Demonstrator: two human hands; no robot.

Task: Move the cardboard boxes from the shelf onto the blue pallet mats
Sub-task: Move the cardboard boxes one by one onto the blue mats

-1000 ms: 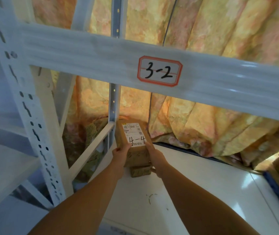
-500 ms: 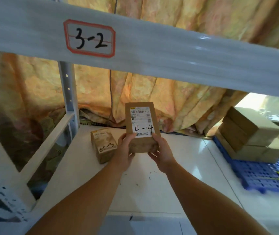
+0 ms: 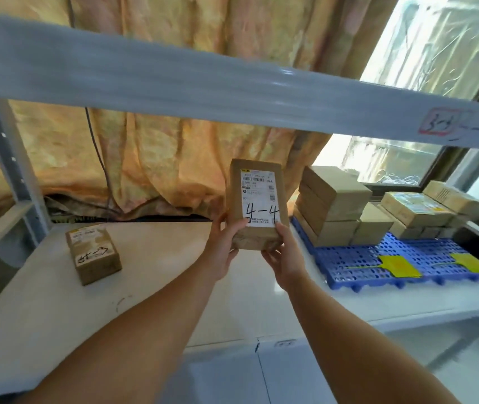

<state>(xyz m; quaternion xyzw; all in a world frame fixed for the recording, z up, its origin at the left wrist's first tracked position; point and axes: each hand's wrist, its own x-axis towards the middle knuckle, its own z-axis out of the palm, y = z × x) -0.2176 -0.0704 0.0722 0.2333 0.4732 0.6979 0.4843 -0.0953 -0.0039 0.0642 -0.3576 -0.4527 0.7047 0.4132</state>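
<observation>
Head view: my left hand (image 3: 223,243) and right hand (image 3: 284,255) both grip the cardboard box (image 3: 255,237); its white label (image 3: 258,199) reads handwritten "4-4"; printed text illegible.

The left grip (image 3: 223,246) and right grip (image 3: 282,256) hold the box marked 4-4 (image 3: 257,199) upright above the shelf (image 3: 174,275). A second box (image 3: 94,252) rests at left; stacked boxes (image 3: 331,205) occupy the blue pallet mat (image 3: 363,265).
</observation>
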